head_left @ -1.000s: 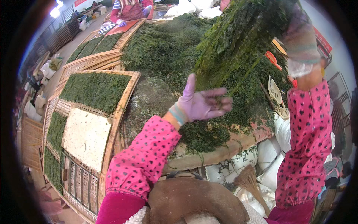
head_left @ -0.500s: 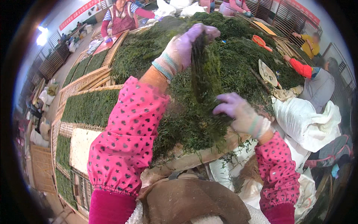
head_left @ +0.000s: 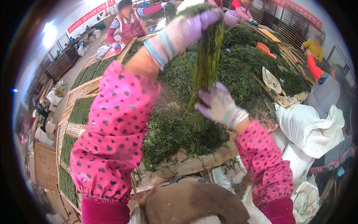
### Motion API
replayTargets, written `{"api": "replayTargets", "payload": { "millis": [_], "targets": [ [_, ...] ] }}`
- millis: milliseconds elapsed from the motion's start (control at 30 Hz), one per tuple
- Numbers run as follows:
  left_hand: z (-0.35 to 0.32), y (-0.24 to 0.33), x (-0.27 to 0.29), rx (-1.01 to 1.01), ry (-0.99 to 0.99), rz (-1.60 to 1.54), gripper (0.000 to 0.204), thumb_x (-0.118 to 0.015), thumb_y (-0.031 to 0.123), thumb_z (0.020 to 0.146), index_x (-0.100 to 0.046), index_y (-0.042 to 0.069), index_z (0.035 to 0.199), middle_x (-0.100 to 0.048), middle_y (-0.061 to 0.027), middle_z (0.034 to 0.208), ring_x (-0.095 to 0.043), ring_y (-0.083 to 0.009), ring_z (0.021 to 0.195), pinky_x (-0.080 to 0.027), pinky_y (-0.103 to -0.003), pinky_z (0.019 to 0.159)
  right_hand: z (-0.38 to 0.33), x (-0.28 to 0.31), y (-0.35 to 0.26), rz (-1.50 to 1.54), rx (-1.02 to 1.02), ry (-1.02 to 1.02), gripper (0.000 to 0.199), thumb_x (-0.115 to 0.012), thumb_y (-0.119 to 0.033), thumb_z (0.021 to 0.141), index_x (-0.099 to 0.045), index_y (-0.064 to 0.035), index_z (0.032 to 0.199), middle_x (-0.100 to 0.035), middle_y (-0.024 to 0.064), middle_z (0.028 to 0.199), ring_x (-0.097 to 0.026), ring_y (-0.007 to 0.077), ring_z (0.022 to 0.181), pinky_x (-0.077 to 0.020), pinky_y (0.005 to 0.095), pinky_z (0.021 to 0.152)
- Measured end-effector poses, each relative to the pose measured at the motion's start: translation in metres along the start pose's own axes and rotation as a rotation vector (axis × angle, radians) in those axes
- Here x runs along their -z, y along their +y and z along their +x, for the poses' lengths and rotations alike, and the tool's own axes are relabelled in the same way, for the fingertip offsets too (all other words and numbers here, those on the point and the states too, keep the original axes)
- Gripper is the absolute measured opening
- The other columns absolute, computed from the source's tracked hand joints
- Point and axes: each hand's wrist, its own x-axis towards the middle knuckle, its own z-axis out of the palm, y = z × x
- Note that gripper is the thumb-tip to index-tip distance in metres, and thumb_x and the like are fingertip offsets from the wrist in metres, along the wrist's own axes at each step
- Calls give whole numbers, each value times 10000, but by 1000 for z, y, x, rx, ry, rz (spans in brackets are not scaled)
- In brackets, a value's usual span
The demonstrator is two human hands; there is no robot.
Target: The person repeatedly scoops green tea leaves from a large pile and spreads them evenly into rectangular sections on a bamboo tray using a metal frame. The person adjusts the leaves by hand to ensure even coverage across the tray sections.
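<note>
Seaweed strands (head_left: 208, 56) hang from the grasping left hand (head_left: 194, 28) down to the right hand (head_left: 220, 105), its fingers parted.

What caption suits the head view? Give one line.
Left hand holds green strands aloft over a green heap, right hand at their lower part.

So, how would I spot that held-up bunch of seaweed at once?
Find the big seaweed heap filling the middle. Above it, the person's left hand grips the bunch, with the right hand near its lower part. Its long, yellowish-green strands hang straight, unlike the darker, tangled heap.
</note>
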Motion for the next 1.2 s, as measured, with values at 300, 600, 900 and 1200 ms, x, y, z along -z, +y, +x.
{"api": "replayTargets", "payload": {
  "millis": [300,600,900,1200],
  "targets": [
    [38,102,50,44,214,190,430,-466,318,1048,-539,82,1400,-508,-133,1478,-504,-248,1331,-409,-447,1130,-140,-184,-21,378,-162,-321,217,-572,-241,923,-697,-172,1086,-684,139,883,-650,386,914,-514,506,829],
    [39,63,98,-73,-75,-243,459,-483,93,1012,-412,24,1460,-488,-152,1488,-511,-274,1345,-435,-462,1135,-145,-220,15,671,-469,-419,176,-637,-10,820,-727,-114,930,-709,40,843,-656,203,769,-539,326,731],
    [-148,-77,38,525,223,-844,449,-526,107,1003,-455,59,1443,-633,-84,1222,-628,-102,873,-536,-184,631,80,51,75,1315,-96,41,247,-667,-14,828,-719,-49,1066,-712,12,1031,-636,134,977,-505,300,921],
    [-142,-110,-39,760,207,-1545,772,-434,608,1008,-472,-74,1369,-590,-256,1318,-648,-324,1073,-595,-368,779,95,161,6,961,-162,594,221,-571,18,904,-665,-25,1100,-691,53,1005,-624,169,870,-518,274,836]
  ]
}}
